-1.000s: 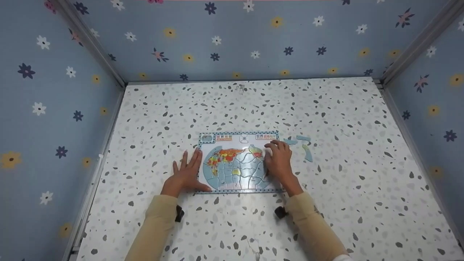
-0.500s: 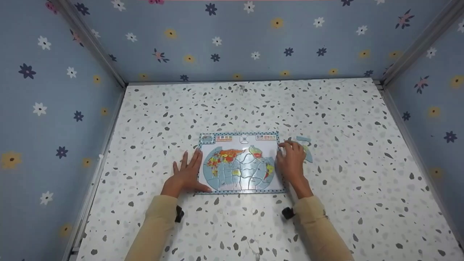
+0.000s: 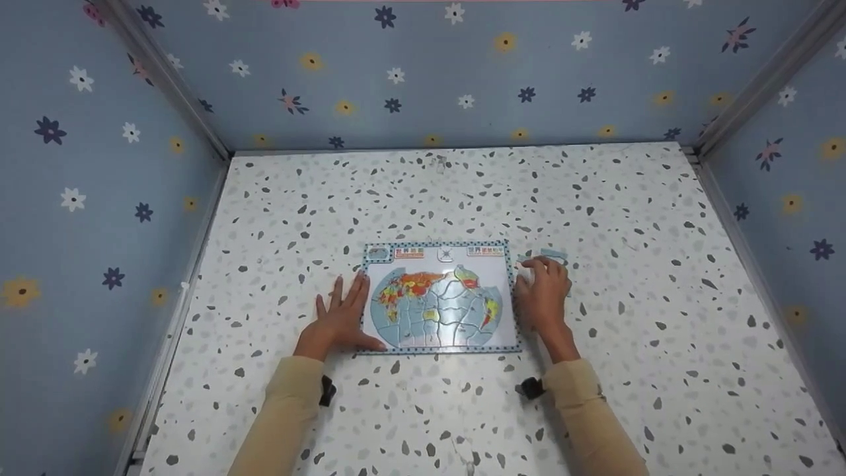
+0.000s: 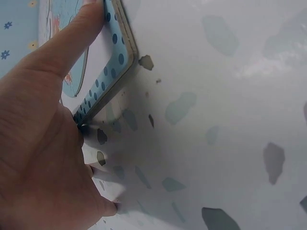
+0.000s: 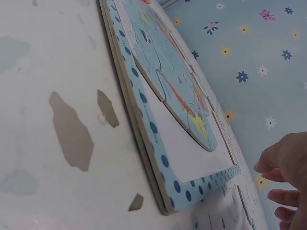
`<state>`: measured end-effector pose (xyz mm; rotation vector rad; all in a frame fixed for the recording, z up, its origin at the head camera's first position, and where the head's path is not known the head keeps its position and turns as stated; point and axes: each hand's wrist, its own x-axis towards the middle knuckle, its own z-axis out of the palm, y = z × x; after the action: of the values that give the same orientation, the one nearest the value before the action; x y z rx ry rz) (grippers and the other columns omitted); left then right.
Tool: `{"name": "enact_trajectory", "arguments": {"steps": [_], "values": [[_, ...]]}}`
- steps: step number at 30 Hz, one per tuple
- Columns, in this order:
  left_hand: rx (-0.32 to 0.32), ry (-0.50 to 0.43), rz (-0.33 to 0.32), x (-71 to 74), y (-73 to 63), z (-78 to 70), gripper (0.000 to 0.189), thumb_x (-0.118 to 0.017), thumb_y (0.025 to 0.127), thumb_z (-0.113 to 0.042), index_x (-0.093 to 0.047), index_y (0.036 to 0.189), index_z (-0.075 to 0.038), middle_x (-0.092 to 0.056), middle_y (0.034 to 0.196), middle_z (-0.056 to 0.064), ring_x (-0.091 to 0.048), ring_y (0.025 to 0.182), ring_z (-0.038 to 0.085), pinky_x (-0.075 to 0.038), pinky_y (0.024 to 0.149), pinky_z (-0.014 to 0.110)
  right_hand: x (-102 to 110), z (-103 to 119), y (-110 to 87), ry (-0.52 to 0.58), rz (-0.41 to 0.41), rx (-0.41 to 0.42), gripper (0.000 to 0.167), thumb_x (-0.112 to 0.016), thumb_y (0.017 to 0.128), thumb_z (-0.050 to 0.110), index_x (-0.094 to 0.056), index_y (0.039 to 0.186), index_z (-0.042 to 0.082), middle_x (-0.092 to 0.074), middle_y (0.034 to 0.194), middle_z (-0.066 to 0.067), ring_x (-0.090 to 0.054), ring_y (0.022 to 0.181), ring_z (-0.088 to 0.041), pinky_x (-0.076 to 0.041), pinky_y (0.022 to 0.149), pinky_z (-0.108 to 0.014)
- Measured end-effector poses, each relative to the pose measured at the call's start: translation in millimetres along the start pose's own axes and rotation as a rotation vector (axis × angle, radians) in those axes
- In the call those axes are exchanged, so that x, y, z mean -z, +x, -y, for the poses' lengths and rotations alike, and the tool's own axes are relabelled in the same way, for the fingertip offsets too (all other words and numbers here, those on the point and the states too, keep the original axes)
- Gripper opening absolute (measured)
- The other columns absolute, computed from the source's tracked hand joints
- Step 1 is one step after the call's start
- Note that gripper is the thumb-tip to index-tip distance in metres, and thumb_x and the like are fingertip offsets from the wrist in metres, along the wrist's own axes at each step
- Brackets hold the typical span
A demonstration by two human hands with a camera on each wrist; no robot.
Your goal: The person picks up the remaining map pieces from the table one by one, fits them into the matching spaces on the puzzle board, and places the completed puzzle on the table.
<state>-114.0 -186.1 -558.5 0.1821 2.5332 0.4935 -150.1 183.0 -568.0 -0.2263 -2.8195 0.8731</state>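
A world map jigsaw puzzle [image 3: 439, 311] lies in its blue dotted frame on the speckled table. Flat at the frame's left side, my left hand [image 3: 340, 322] has its fingers spread; in the left wrist view the thumb [image 4: 76, 36] rests on the dotted border. Just off the frame's right edge hovers my right hand [image 3: 545, 294], fingers loosely bent, over the loose puzzle pieces. One blue piece [image 3: 554, 253] shows beyond its fingertips, and others are partly covered. The right wrist view shows no piece between thumb and fingers.
Blue flowered panels [image 3: 423, 73] enclose the white speckled table [image 3: 423, 198] at the back and both sides. In the right wrist view, a thin piece edge [image 5: 243, 203] lies on the table beyond the frame's corner.
My right hand has moved right, off the puzzle's right part and over the loose pieces, uncovering the map's right side. The left hand has stayed in place.
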Motion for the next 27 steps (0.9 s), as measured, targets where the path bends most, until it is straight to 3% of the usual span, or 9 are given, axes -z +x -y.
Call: {"name": "enact_trajectory", "arguments": {"steps": [17,27], "values": [[-0.013,-0.007,-0.004,0.1,-0.7,0.7,0.139,-0.080,0.058,-0.066,0.007,0.154,-0.018,0.017,0.161,0.001,0.023,0.145,0.036,0.010,0.109,0.069,18,-26,1.6,-0.028,0.013,-0.139,0.039,-0.062,0.090,0.023,-0.050,0.122,0.003,-0.049,0.127,-0.018,-0.032,0.132,-0.037,-0.022,0.109,-0.053],[-0.016,0.002,-0.011,-0.8,-0.1,1.7,0.139,-0.079,0.057,-0.067,0.007,0.155,-0.018,0.017,0.161,0.002,0.022,0.145,0.037,0.010,0.109,0.069,26,-44,0.4,-0.059,0.011,-0.187,0.039,-0.058,0.093,0.021,-0.049,0.124,-0.002,-0.042,0.137,-0.024,-0.030,0.132,-0.041,-0.020,0.110,-0.056]]}}
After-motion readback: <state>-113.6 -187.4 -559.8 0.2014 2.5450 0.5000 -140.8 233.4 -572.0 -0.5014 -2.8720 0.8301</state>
